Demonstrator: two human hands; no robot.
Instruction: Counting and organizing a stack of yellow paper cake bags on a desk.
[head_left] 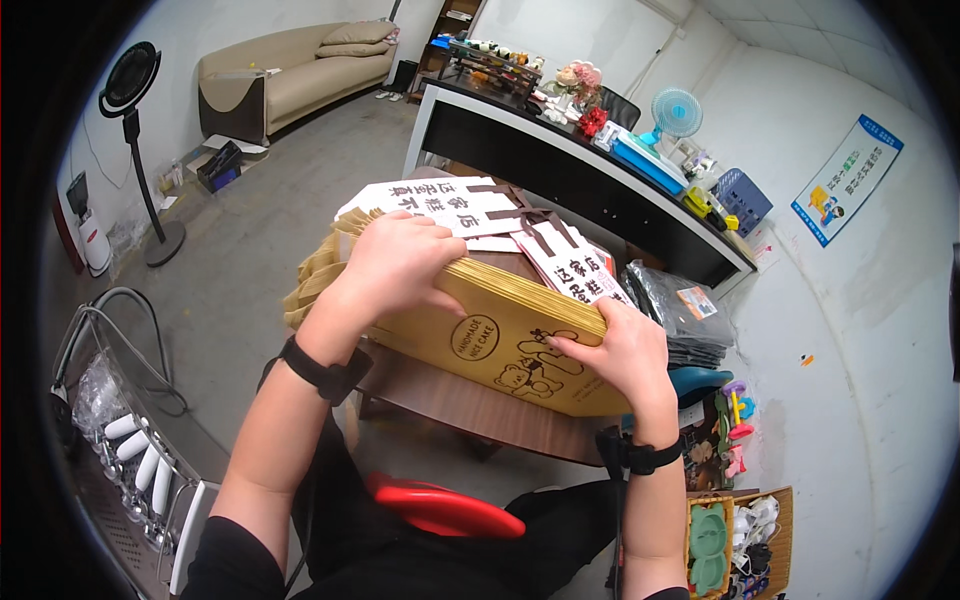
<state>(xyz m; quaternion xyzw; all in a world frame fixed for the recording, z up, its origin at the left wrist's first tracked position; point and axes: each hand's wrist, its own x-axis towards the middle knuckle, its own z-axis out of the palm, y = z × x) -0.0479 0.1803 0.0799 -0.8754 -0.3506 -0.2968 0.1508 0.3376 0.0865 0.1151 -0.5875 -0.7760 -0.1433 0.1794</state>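
A thick stack of flat brown kraft paper bags (425, 350), printed with a bear drawing and a round emblem, stands on its long edge on the brown wooden table (440, 390). My left hand (405, 262) grips its upper left, fingers over the top and thumb on the front face. At the right end my right hand (632, 352) clasps the stack the same way, thumb on the front. Behind it lie white paper bags (480, 215) with black lettering and dark brown ribbon handles. More folded kraft paper (318, 275) fans out beyond my left hand.
A red stool seat (445, 508) is between my legs. Dark plastic-wrapped packs (690, 310) are piled right of the table. A black desk (560, 165) stands behind, a metal rack (140, 480) at left, and a basket (710, 545) at lower right.
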